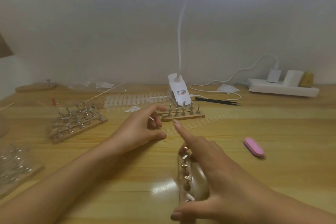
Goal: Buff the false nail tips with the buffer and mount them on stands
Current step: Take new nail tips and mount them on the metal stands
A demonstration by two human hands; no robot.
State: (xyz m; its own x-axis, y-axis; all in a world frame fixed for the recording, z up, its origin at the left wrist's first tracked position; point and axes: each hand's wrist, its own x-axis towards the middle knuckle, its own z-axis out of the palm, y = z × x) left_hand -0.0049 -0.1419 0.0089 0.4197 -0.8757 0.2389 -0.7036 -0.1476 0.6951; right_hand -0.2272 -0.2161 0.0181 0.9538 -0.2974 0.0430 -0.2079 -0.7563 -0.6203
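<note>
Left hand: curled at mid-worktop, pinching what looks like a nail tip.
Right hand: grips stand strip near front edge, index finger straight.
Buffer: lies unheld toward right edge.
Handling: tip likely featherlight, springy, slippery; pinch its side edges.

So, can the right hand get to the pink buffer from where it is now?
Probably yes. The pink buffer lies alone on the table, to the right of the right hand, with nothing between them. But that hand grips a strip of stands, so it may need to set it down first.
</note>
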